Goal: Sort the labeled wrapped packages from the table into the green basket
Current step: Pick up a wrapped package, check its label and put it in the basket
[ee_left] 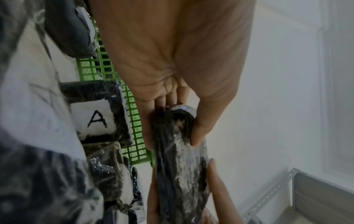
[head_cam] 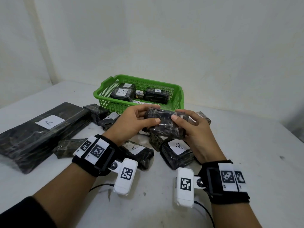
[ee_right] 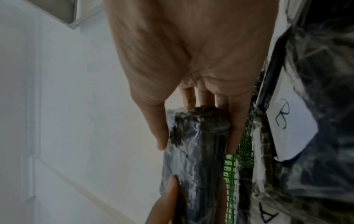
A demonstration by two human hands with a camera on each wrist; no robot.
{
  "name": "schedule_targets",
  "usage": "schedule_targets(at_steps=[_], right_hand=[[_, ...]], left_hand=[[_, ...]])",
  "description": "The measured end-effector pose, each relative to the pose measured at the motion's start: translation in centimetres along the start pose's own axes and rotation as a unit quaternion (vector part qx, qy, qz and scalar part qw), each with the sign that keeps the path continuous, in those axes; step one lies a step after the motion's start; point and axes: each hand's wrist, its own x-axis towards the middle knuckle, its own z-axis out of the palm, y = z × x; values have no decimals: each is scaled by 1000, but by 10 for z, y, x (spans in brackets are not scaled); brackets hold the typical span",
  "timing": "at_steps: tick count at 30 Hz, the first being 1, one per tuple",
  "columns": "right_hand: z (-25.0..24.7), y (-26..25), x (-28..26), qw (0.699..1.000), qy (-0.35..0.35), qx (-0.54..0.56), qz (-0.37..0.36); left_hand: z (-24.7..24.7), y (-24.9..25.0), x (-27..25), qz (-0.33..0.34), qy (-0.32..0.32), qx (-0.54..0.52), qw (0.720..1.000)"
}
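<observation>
Both of our hands hold one dark wrapped package point(head_cam: 165, 123) up above the table point(head_cam: 238, 145), in front of the green basket point(head_cam: 178, 97). Our left hand point(head_cam: 130, 122) grips its left end, thumb on the near face and fingers curled over the far side; our right hand point(head_cam: 195, 130) grips the right end the same way, and the two thumbs nearly meet in the middle. No label shows on the face turned toward us. From the left wrist view, the thumb point(ee_left: 203, 130) presses the crinkled wrap and the fingers point(ee_left: 166, 98) cup the end of the package point(ee_left: 180, 166).

Nearest us on the table, under our wrists, lie a package marked A point(head_cam: 138, 152) and, just right of it, a package marked B point(head_cam: 177, 153). A smaller wrapped piece point(head_cam: 156, 140) sits between them, just behind. Toward the left edge lies a long flat package marked A point(head_cam: 41, 130), with a low unlabeled bundle point(head_cam: 69, 147) by its near right corner. Farther back, near the basket's front left corner, two more dark packages point(head_cam: 97, 111) rest close together.

Farthest, near the table's back edge, the green basket holds a package with a large A point(head_cam: 122, 93), a small one in the middle point(head_cam: 139, 94), and a longer one on the right point(head_cam: 157, 95) with a small label.
</observation>
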Motion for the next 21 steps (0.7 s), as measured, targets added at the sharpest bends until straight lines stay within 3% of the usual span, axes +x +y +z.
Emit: schedule_targets(at_steps=[10, 21], right_hand=[[-3, 7, 2, 998, -28, -49, -4], [-5, 6, 0, 997, -22, -69, -37]], left_hand=[[-3, 3, 0, -2, -2, -34, 999], [-3, 1, -2, 58, 4, 36, 998]])
